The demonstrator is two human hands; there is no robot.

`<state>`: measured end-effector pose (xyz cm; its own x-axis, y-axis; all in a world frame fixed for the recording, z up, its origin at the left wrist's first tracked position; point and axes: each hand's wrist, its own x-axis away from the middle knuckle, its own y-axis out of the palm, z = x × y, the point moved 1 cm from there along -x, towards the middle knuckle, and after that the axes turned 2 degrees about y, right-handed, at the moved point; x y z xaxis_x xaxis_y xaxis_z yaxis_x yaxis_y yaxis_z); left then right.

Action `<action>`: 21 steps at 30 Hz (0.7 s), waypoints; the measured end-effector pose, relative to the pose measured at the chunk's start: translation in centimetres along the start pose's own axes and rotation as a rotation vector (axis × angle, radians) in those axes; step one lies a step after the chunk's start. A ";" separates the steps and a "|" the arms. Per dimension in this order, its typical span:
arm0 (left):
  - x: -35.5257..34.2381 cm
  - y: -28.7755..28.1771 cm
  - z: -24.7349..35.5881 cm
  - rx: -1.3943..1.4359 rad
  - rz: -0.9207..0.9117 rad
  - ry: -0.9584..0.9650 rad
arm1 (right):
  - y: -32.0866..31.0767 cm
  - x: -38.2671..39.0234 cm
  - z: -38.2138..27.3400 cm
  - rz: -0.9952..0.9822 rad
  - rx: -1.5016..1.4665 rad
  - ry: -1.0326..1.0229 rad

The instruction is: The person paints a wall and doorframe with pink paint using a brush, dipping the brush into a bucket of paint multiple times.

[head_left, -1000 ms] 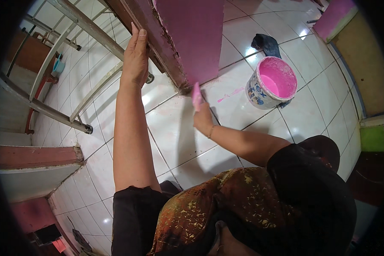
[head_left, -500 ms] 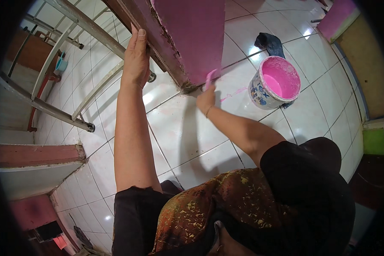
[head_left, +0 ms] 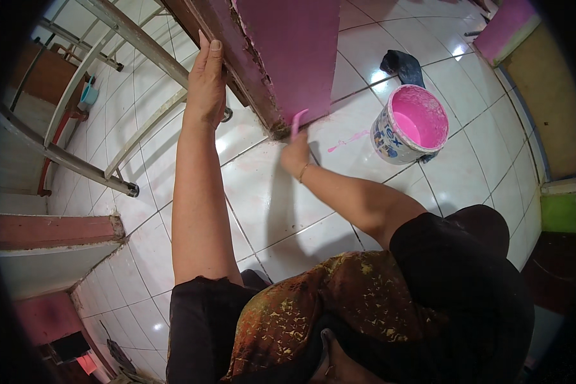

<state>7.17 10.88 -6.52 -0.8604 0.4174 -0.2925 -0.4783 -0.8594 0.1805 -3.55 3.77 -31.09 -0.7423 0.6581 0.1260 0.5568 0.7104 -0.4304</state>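
Observation:
My left hand [head_left: 206, 83] reaches far forward and grips the edge of a brown wooden door frame [head_left: 233, 67], its thumb along the near side. Part of its fingers is hidden behind the thumb and frame. Down low, my right hand [head_left: 294, 157] is closed on a pink tool with a bent end [head_left: 297, 120]; its exact kind is unclear. The tool's end is close to the foot of a pink wall [head_left: 294, 57], just above the floor. To the right, a white bucket [head_left: 390, 137] holds pink paint [head_left: 411, 127].
Pink drips [head_left: 349, 139] mark the white tiled floor [head_left: 320, 198] between wall and bucket. A dark cloth [head_left: 403, 66] lies behind the bucket. On the left stands a metal frame with rubber feet [head_left: 109, 176]. A low ledge [head_left: 57, 232] juts in at the left.
My right hand has moved left and slightly nearer to me with the pink tool, along the foot of the wall. My left hand stays on the frame.

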 end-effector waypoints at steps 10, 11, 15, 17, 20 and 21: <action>0.1 -0.3 -0.3 -0.001 0.016 -0.053 | -5.6 2.3 -1.3 -0.436 0.216 -0.144; 0.0 -0.3 -0.2 0.002 0.002 -0.035 | -6.0 1.1 -1.6 -0.454 0.239 -0.228; 0.0 -0.3 -0.1 -0.025 -0.003 -0.005 | -7.7 -4.4 -1.4 -0.454 0.199 -0.359; 0.0 -0.5 -0.1 -0.028 -0.011 -0.001 | -9.7 -5.4 -2.6 -0.469 0.430 -0.446; 0.0 -0.5 -0.2 -0.026 -0.030 0.002 | -11.9 -6.3 -2.6 -0.419 0.506 -0.440; 0.0 -0.6 -0.2 -0.030 -0.033 -0.001 | -12.3 -6.2 -2.9 -0.422 0.506 -0.443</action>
<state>7.50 11.33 -6.80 -0.8445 0.4457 -0.2969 -0.5007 -0.8539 0.1422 -4.74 -8.33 -24.02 -0.9913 0.1229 0.0472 0.0376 0.6081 -0.7930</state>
